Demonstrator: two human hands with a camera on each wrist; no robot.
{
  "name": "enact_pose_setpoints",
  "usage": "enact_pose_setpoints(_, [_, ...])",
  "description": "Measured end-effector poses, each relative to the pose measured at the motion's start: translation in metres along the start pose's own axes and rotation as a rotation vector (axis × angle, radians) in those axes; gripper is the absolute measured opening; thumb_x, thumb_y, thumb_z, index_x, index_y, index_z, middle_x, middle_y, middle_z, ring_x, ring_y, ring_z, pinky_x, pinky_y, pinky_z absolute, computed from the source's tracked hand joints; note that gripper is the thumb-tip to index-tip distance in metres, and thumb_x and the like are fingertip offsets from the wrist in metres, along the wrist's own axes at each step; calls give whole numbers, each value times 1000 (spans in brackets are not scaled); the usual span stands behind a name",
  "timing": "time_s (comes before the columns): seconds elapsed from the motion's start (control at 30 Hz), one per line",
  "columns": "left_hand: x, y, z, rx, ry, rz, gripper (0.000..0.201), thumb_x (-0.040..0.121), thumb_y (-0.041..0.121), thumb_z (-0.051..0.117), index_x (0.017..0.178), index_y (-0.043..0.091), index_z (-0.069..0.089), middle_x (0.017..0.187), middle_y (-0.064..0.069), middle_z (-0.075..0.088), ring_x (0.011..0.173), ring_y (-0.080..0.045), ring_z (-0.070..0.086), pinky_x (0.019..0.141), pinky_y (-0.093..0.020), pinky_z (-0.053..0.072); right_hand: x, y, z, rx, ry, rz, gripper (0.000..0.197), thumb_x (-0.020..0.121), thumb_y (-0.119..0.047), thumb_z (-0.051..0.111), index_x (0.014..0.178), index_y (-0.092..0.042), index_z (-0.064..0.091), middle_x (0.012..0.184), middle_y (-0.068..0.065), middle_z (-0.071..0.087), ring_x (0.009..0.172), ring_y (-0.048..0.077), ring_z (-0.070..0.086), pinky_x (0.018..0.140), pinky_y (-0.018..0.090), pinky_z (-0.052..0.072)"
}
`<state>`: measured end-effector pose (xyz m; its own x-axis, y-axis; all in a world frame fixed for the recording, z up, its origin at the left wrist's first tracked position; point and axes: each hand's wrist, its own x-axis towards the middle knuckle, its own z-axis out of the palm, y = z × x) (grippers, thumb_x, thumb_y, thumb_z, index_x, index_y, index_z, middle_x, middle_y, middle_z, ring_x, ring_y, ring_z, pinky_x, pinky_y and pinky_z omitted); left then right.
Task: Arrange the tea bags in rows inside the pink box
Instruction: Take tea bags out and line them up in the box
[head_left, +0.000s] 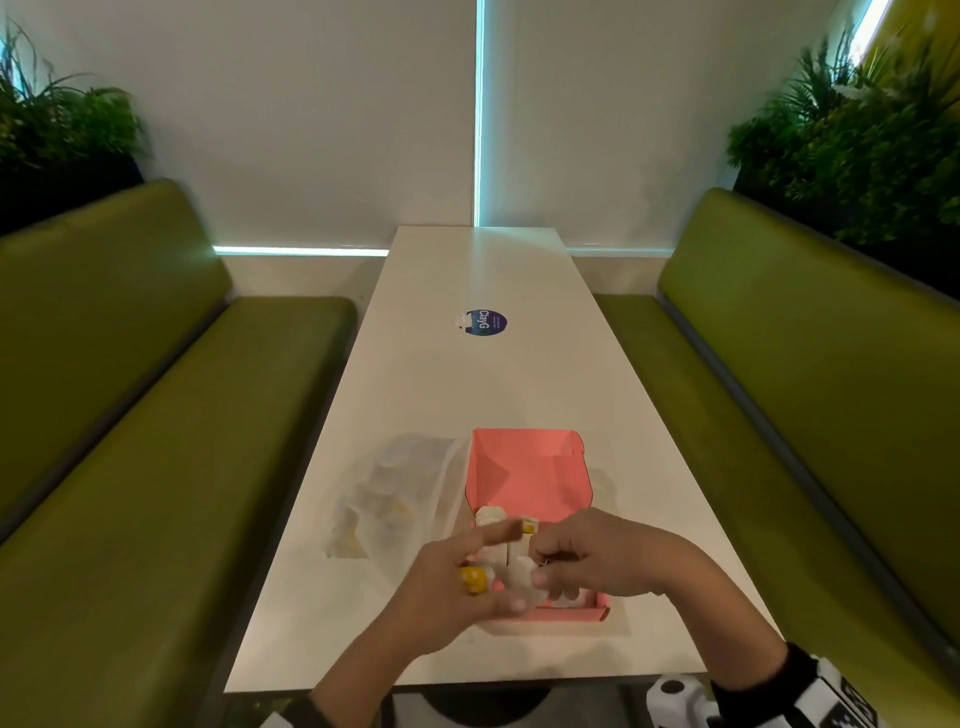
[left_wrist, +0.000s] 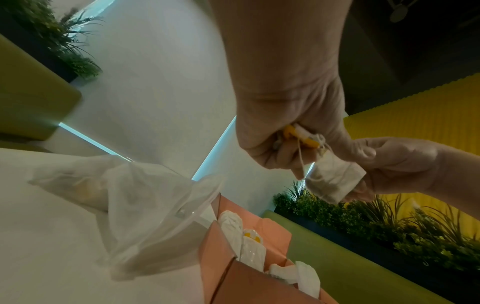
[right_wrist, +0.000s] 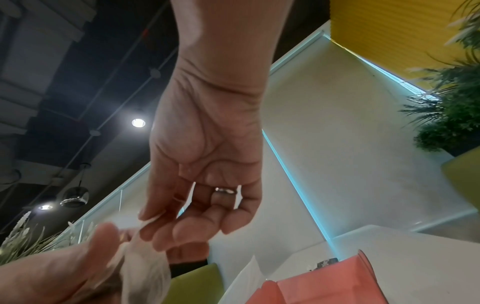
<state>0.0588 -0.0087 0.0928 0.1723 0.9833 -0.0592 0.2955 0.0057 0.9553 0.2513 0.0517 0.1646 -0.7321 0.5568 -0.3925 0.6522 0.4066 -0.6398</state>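
The left hand (left_wrist: 285, 123) is curled closed around a yellow paper tag (left_wrist: 301, 136) and its thin white string, and the soft white paper tea bag (left_wrist: 335, 182) hangs from that string just below the fingers. The right hand (left_wrist: 400, 164) comes in from the right and pinches the same pouch between thumb and fingertips; from the right wrist, the other fingers of the right hand are loosely bent and carry nothing.

Both hands hover over the near end of the open pink cardboard box (head_left: 527, 470), which sits on the long white table (head_left: 483, 280). Inside it, a few white tea bags (left_wrist: 249, 244) already lie at the near end, while the far half of the floor shows bare pink. Just left of the box lies a crumpled clear plastic bag (head_left: 395, 493) with more pouches inside.

The pouch looks almost weightless, limp and easily creased, and the thin paper would likely tear if tugged against the string. It is best taken by the flat sides of the pouch, near the top fold, with the tag tucked along it so the string does not snag on its neighbours. The light cardboard box may slide if pushed.
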Motion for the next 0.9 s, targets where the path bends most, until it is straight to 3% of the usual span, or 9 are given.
enact_pose_setpoints(0.07, [1, 0, 5, 93, -59, 6, 42, 65, 30, 85, 99, 45, 66, 91, 17, 66, 87, 7, 59, 78, -12, 46, 2, -2, 0, -110, -17, -17, 33, 93, -23, 55, 62, -29, 45, 65, -14, 51, 65, 1, 53, 67, 27, 45])
enact_pose_setpoints(0.2, [4, -8, 11, 89, -61, -14, 12, 68, 37, 80, 74, 34, 70, 70, 9, 62, 67, -2, 54, 65, -23, 44, 4, -4, 4, -287, 18, -47, 33, 92, -27, 55, 61, -31, 44, 62, -10, 42, 56, 5, 38, 58, 25, 31])
enact_pose_setpoints(0.3, [6, -17, 14, 70, -15, -39, 32, 68, 44, 77, 76, 14, 70, 67, 0, 60, 65, -11, 54, 67, -31, 46, 5, -3, 8, -128, 280, -52, 7, 83, -26, 67, 77, -24, 64, 70, -16, 54, 64, 3, 49, 65, 23, 44])
enact_pose_setpoints(0.37, [8, -22, 15, 63, 32, -22, 47, 65, 53, 75, 77, 9, 68, 70, -12, 65, 67, -23, 58, 68, -38, 49, 5, 0, 10, 87, 411, -13, 18, 72, -27, 78, 82, -27, 63, 75, -17, 59, 67, 2, 54, 68, 21, 49])
enact_pose_setpoints(0.43, [9, -25, 15, 58, 66, -8, 58, 60, 61, 71, 75, 5, 67, 70, -15, 64, 63, -19, 56, 63, -35, 47, 8, 5, 15, 174, 396, 64, 34, 64, -29, 84, 91, -29, 63, 83, -15, 61, 70, 4, 55, 69, 23, 52])
enact_pose_setpoints(0.53, [8, -27, 16, 37, 89, -35, 54, 60, 59, 73, 73, 7, 68, 69, -15, 64, 63, -11, 54, 60, -33, 46, 17, 11, 32, 247, 370, 71, 26, 68, -21, 82, 91, -21, 70, 78, -14, 61, 68, 1, 54, 66, 15, 48])
enact_pose_setpoints(0.63, [8, -27, 19, 49, 140, -67, 15, 68, 38, 80, 69, 27, 71, 64, 4, 66, 64, -5, 58, 63, -29, 47, 29, 18, 42, 279, 462, 64, 17, 75, -13, 76, 71, -25, 65, 68, -14, 58, 64, -1, 50, 60, 9, 41])
enact_pose_setpoints(0.77, [9, -40, 11, 147, 354, -144, 35, 71, 32, 81, 103, 29, 68, 84, 14, 67, 85, -2, 61, 72, -10, 44, 43, 32, 44, 184, 551, 131, 26, 82, -9, 66, 74, -32, 59, 70, -20, 54, 66, -5, 49, 60, 4, 38])
enact_pose_setpoints(0.9, [7, -55, 9, 296, 317, -270, 61, 74, 35, 77, 128, 29, 50, 97, 6, 66, 94, -12, 60, 82, -24, 48, 62, 44, 56, 24, 440, 225, 18, 86, -10, 57, 75, -24, 60, 65, -15, 47, 67, 6, 49, 66, 18, 46])
